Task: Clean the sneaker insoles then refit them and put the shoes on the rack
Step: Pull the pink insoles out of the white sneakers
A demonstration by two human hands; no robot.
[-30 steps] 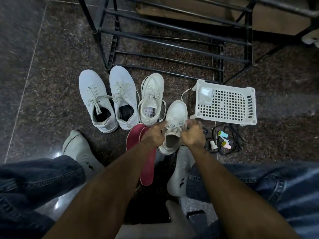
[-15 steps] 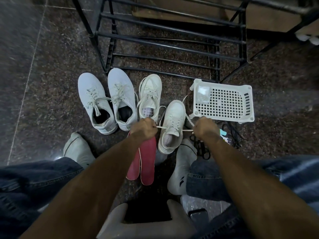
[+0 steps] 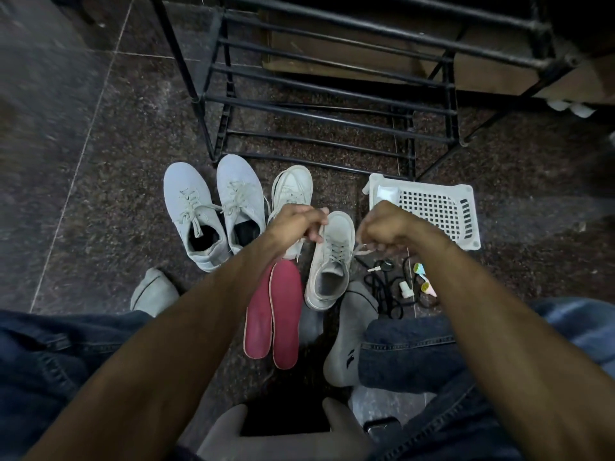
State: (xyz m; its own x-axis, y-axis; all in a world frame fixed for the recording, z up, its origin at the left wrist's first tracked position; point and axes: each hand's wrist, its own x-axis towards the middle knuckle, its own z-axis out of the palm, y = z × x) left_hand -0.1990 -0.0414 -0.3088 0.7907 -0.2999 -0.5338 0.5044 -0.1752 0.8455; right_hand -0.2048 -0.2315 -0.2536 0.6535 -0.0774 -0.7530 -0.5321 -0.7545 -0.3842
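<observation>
A white sneaker [image 3: 332, 257] stands on the dark floor between my hands, heel toward me. My left hand [image 3: 298, 222] pinches one of its lace ends up and to the left. My right hand [image 3: 382, 229] grips the other lace end out to the right. Its partner sneaker [image 3: 293, 191] sits behind my left hand, partly hidden. Two red insoles [image 3: 276, 314] lie side by side in front of the sneakers. A grey pair of sneakers [image 3: 213, 211] stands to the left. The black metal shoe rack [image 3: 319, 101] rises behind them all.
A white perforated plastic basket [image 3: 432, 207] lies at the right of the rack. Black cords and small coloured bottles [image 3: 412, 284] are scattered near my right knee. My socked feet [image 3: 349, 334] rest on the floor. A grey stool edge [image 3: 283, 437] sits below.
My hands left the sneaker's tongue, drew the two lace ends apart, and now hold them raised on either side of the shoe. The camera has tilted upward slightly.
</observation>
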